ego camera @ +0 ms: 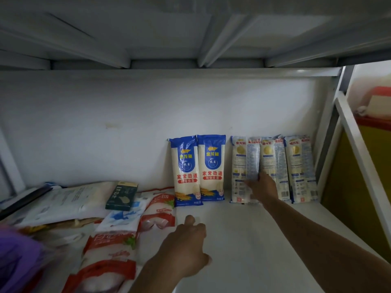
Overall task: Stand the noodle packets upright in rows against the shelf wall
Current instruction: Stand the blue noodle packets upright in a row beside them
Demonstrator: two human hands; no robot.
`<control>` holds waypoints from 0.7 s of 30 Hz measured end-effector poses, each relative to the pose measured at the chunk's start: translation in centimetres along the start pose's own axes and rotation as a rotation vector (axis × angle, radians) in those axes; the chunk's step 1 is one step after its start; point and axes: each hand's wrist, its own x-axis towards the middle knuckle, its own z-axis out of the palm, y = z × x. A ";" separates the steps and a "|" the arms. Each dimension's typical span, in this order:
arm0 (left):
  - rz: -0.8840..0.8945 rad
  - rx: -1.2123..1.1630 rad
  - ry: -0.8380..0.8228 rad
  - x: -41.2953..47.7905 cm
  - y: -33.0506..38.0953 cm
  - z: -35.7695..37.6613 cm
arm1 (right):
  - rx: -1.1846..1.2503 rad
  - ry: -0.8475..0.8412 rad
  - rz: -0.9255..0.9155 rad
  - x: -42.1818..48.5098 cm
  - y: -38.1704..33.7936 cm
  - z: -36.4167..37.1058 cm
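Note:
Two blue-and-white noodle packets [198, 170] stand upright, front out, against the white back wall [105, 127]. To their right, three more noodle packets [296, 170] stand with their backs showing, reaching the shelf's right corner. My right hand [263, 186] is stretched out to the leftmost of these three and touches its lower part; whether the fingers grip it I cannot tell. My left hand [188, 246] hovers low over the bare white shelf floor [254, 250], fingers loosely spread, holding nothing.
Red-and-white sugar bags [156, 212] and a blue-white bag [122, 218] lie flat on the left. A dark green box [122, 195] rests on flat pale bags [69, 199]. A purple blur [17, 256] fills the lower left. The upper shelf's underside [190, 39] hangs overhead.

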 end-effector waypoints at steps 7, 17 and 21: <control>0.042 -0.052 0.072 -0.6 0.9 0.0 | 0.053 -0.067 -0.136 -6.1 0.2 -2.9; 0.179 -0.488 0.303 -2.0 5.4 0.2 | 0.007 -0.219 -0.287 -16.1 -1.6 -6.1; 0.190 -0.514 0.393 -1.8 6.8 1.0 | -0.019 -0.241 -0.419 -18.8 -1.8 -6.8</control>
